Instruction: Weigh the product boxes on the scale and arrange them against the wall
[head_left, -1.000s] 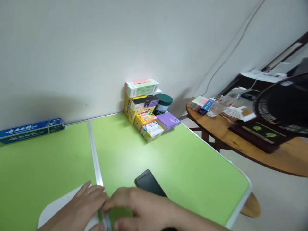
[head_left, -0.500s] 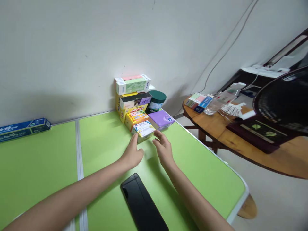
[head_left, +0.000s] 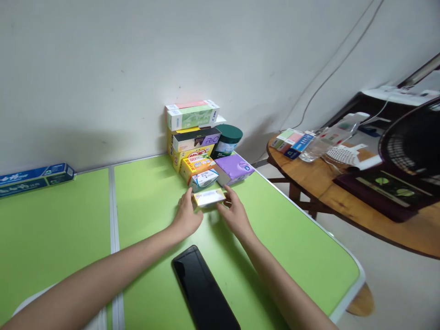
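A small white and yellow box [head_left: 209, 197] is held by its two ends between my hands, just above or on the green table. My left hand [head_left: 187, 215] presses the left end with its fingers, while my right hand [head_left: 236, 214] is at the right end. Just behind it lies a white and blue box [head_left: 204, 180] against an orange and yellow box [head_left: 192, 166]. Beside them rests a purple tissue pack [head_left: 235, 168]. Nearer to me, a black phone [head_left: 206, 288] lies on the table between my forearms.
Against the wall, a green and pink box [head_left: 192, 117] tops a black and purple box [head_left: 195, 140] and a yellow box [head_left: 176, 158]. A green-lidded jar [head_left: 228, 137] stands alongside. Blue boxes [head_left: 37, 178] lie at left. A wooden table [head_left: 309, 195] at right holds a fan [head_left: 412, 142].
The small white and yellow box has come away from the white and blue box, toward me, between my hands. The view has shifted slightly.
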A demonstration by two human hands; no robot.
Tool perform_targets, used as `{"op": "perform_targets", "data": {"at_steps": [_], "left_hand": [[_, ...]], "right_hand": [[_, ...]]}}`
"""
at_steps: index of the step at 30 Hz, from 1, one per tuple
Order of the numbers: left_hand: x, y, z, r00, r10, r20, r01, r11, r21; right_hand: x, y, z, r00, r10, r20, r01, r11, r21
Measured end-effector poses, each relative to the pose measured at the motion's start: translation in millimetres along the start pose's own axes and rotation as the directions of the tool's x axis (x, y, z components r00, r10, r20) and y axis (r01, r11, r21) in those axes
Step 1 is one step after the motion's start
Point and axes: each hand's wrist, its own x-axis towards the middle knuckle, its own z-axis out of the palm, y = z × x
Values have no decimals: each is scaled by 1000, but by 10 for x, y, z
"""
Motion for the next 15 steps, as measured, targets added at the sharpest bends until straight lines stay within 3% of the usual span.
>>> {"op": "perform_targets", "data": {"at_steps": [4,8,12,15], "left_hand": [[-265,-14,-319,993,111,28,-115,954,276],[-610,88,-826,990,115,85,-135,948,288],[-1180,291,-1481,977,148,154,-197,904,379],[-1702,335,-1893,986,73,147,-133,881,455]], "right_hand": [[-211,-181,-92,966,-58,253,93,987,-128],[-441,-591,-35,906,-134,403,165,985,-44],[-794,-1032,215,799,-148,582,153,987,41],[-1082,-1273,501,701,-170,693,134,985,106]]}}
